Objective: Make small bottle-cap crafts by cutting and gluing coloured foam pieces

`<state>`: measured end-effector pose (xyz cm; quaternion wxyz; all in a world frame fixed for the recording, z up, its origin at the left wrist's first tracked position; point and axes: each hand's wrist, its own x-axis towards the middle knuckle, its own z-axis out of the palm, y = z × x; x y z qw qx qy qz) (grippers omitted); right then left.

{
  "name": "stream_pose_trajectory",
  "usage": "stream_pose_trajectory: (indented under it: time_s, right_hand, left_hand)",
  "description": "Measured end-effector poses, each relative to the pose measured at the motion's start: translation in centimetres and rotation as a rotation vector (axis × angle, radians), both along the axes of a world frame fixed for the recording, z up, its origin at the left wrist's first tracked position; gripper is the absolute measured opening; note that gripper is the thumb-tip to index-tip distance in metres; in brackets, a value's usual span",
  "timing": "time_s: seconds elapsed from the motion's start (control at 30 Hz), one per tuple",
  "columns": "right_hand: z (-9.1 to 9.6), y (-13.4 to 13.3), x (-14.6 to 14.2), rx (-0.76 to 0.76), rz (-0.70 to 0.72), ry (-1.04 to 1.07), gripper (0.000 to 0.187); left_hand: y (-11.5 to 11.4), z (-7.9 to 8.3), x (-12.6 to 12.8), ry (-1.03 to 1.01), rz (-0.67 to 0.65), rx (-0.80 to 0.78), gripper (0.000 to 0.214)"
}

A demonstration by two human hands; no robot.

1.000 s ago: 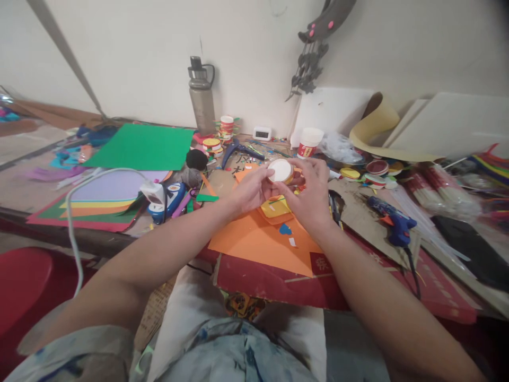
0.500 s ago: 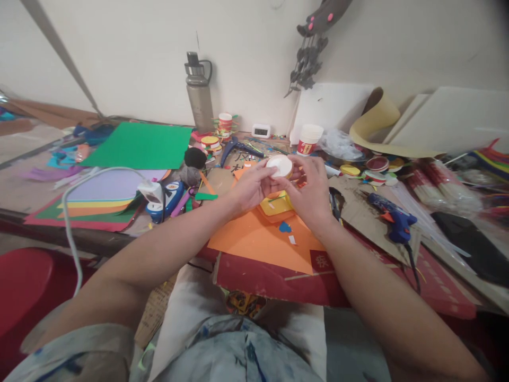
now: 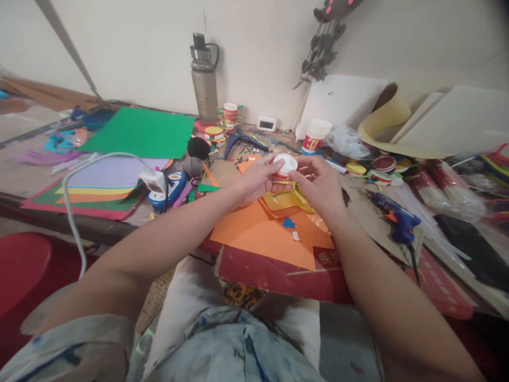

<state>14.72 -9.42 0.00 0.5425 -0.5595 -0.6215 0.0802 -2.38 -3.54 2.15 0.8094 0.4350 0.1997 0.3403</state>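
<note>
Green sheet (image 3: 143, 132) toward tabletop (image 3: 226, 180)'s back edge, left part. Left hand (image 3: 258, 178), above orange sheet (image 3: 258, 233) near front edge, grips raised white-topped round piece (image 3: 285, 164); right hand (image 3: 321, 183), fingers curled, grips its right side. Blue glue gun (image 3: 401, 220) toward right edge.

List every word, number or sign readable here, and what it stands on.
"疾" (probably; slightly blurred): red cardboard sheet.
Black handwritten-looking strokes, unreadable: flat brown cardboard.
Display too small to read: white rectangular digital clock.
Label too blurred: red-and-white paper cup.
Print too small: brown printed sheet, lower left.
</note>
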Motion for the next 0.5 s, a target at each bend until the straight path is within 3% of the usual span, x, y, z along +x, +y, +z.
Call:
stream_pose_trajectory:
  time_s: [0.23,0.5]
  right_hand:
    - [-0.52,0.14,-0.11,-0.011,0.008,0.042,0.028]
    - [-0.50,0.08,-0.50,0.015,0.029,0.017,0.033]
  left_hand:
    - [0.54,-0.61,-0.01,0.022,-0.032,0.024,0.017]
    - [0.48,-0.58,0.86,-0.054,0.049,-0.058,0.041]
